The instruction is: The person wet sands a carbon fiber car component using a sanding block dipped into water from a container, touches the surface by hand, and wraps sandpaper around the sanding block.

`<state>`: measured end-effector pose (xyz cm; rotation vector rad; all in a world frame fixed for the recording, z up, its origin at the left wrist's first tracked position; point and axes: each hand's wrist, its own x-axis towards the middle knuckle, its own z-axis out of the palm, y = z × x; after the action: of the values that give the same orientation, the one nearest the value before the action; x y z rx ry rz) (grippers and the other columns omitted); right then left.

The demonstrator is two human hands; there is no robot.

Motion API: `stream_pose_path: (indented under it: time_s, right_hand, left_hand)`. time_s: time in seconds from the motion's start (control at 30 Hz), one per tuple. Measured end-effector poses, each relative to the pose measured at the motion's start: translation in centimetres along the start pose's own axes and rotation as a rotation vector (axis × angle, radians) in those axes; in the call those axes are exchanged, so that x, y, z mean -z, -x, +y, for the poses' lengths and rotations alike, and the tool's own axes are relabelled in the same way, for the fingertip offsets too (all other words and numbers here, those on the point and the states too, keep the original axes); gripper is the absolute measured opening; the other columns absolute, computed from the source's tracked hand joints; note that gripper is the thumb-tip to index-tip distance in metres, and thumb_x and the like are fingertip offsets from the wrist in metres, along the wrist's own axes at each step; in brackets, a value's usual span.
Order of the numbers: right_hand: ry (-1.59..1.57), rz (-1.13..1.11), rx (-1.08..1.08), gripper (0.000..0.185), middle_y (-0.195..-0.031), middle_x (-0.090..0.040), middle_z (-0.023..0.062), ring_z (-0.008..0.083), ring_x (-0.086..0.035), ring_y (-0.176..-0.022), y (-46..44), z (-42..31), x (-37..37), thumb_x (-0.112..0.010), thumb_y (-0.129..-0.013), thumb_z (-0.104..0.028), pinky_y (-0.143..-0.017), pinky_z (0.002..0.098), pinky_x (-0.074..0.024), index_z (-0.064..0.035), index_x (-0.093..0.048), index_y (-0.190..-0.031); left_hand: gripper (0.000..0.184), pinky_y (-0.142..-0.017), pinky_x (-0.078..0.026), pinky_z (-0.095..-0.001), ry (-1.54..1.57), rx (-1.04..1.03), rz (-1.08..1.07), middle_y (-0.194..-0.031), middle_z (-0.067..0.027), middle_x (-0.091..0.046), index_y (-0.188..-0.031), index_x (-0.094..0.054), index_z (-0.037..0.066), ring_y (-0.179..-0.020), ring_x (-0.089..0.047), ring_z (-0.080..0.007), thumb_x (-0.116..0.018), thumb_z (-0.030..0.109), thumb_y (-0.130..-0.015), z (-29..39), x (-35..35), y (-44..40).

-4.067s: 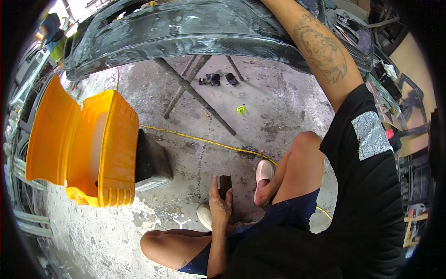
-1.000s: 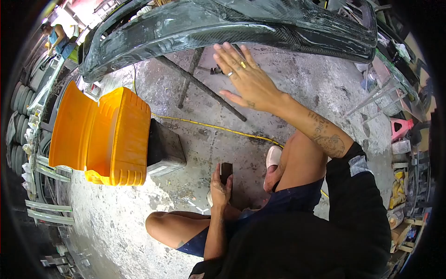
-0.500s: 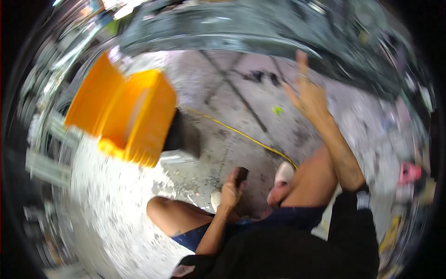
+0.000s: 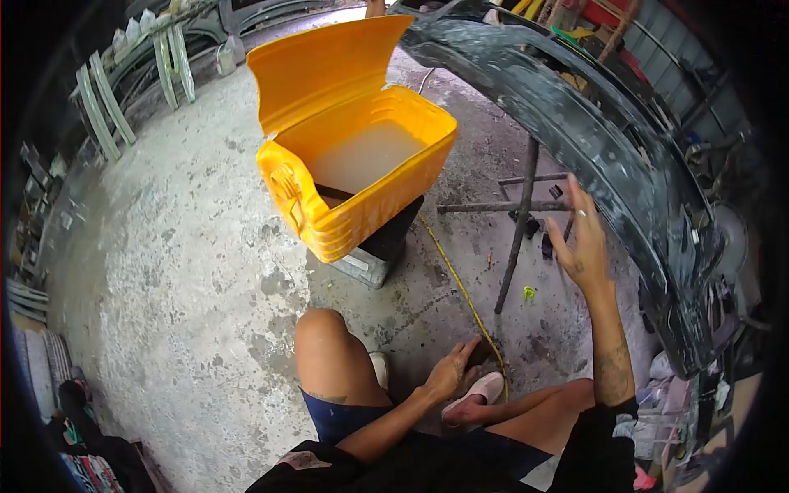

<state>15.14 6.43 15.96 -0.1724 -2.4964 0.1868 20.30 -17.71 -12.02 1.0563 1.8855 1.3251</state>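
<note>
My right hand (image 4: pixel 583 238) has its fingers stretched out and the thumb apart. Its fingertips are at the lower edge of a black car bumper (image 4: pixel 567 135) with grey scuffed patches; whether they touch cannot be told. Low between my knees, my left hand (image 4: pixel 450 370) shows its back, with fingers partly bent and the palm hidden. Any dark block in that palm is out of sight. Ahead, a yellow plastic jerrycan (image 4: pixel 362 218), cut open with its flap raised, holds cloudy water (image 4: pixel 370 154).
The jerrycan rests on a dark box-like support (image 4: pixel 370 263). Metal stand legs (image 4: pixel 522 222) are under the bumper. A yellow cord (image 4: pixel 456 279) crosses the stained concrete floor (image 4: pixel 189 271). Pale curved strips (image 4: pixel 103 107) lean at upper left, and a bright green scrap (image 4: pixel 528 292) lies nearby.
My view has turned, so the jerrycan and bumper appear shifted and sharper. The dark block seen in my left hand before no longer shows. My right hand stays raised, its fingers now less pointed.
</note>
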Motion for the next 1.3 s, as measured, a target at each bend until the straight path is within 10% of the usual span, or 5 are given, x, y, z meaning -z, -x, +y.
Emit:
stream_pose_path:
  time_s: [0.17, 0.5, 0.9, 1.13, 1.3]
  right_hand:
    - [-0.004, -0.101, 0.367, 0.063, -0.143, -0.058, 0.0272, 0.0419, -0.054, -0.136, -10.9, -1.6, -9.3, -0.068, -0.1, -0.022, -0.115, 0.0446, -0.0423, 0.001, -0.045, -0.154]
    - [-0.265, -0.991, 0.539, 0.031, -0.088, -0.075, 0.0216, 0.0371, -0.072, -0.079, -24.4, -7.7, -35.3, -0.069, -0.094, -0.029, -0.073, 0.0463, -0.0551, 0.0003, -0.077, -0.099]
    - [0.222, -1.545, -0.008, 0.035, -0.096, -0.078, 0.0131, 0.0309, -0.076, -0.093, -24.9, -11.1, -37.4, -0.066, -0.095, -0.038, -0.081, 0.0449, -0.0604, -0.0076, -0.079, -0.106]
    - [-0.106, -0.711, 0.433, 0.034, -0.089, -0.078, 0.0146, 0.0278, -0.076, -0.08, -31.4, -4.8, -22.3, -0.064, -0.102, -0.028, -0.079, 0.0364, -0.0611, 0.004, -0.077, -0.1]
    - [0.94, -0.256, 0.645, 0.073, -0.17, -0.033, 0.0107, 0.0274, -0.03, -0.157, -30.2, 4.1, -18.3, -0.058, -0.102, -0.053, -0.124, 0.0518, -0.0304, -0.0095, -0.043, -0.159]
  left_hand:
    - [0.07, -0.099, -0.052, -0.049, 0.125, 0.02, 0.06, -0.131, -0.0285, -0.058, -0.158, -0.037, 0.006, -0.118, -0.06, -0.0488, -0.069, 0.022, -0.098, 0.7, 2.0, -0.1]
    - [0.068, -0.094, -0.052, -0.0509, 0.309, 0.003, 0.137, -0.126, -0.0284, -0.058, -0.157, -0.038, 0.006, -0.113, -0.062, -0.0489, -0.068, 0.024, -0.099, 1.0, 2.5, -0.6]
    - [0.063, -0.104, -0.049, -0.046, 0.41, 0.092, 0.094, -0.135, -0.0266, -0.059, -0.147, -0.048, -0.002, -0.122, -0.061, -0.0439, -0.072, 0.026, -0.096, 2.6, 4.9, -0.4]
    - [0.067, -0.098, -0.053, -0.0458, 0.474, 0.121, 0.079, -0.132, -0.0259, -0.06, -0.153, -0.046, 0.005, -0.117, -0.063, -0.0433, -0.074, 0.026, -0.095, 1.9, 4.7, -0.3]
    - [0.068, -0.095, -0.053, -0.0468, 0.463, 0.077, 0.126, -0.128, -0.0259, -0.061, -0.153, -0.046, 0.006, -0.113, -0.064, -0.0436, -0.074, 0.027, -0.095, 2.1, 4.8, -0.3]
